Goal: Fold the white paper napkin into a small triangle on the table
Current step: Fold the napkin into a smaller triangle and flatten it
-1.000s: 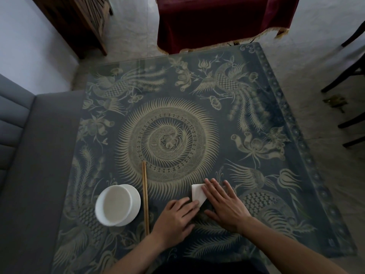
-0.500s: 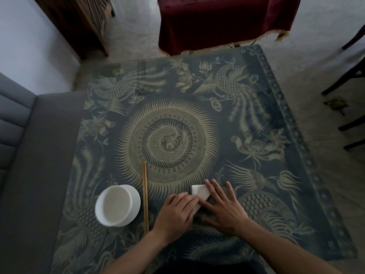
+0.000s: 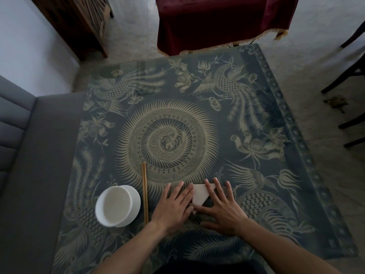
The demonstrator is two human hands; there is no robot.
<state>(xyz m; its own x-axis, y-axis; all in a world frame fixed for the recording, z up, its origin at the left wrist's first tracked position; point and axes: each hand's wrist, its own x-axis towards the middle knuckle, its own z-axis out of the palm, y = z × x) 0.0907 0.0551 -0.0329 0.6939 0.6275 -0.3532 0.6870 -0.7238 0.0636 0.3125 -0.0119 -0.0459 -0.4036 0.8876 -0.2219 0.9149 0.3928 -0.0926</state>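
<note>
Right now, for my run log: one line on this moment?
napkin: triangle, flat on table | left hand: pressing | right hand: pressing

no readable text, labels, or numbers

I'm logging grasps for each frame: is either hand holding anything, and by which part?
Nothing is gripped. Both the left hand and right hand lie flat, pressing the white napkin at its left and right edges.

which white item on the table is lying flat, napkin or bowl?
The napkin: a flat triangle pressed between both hands. The bowl stands upright left of the chopsticks.
</note>
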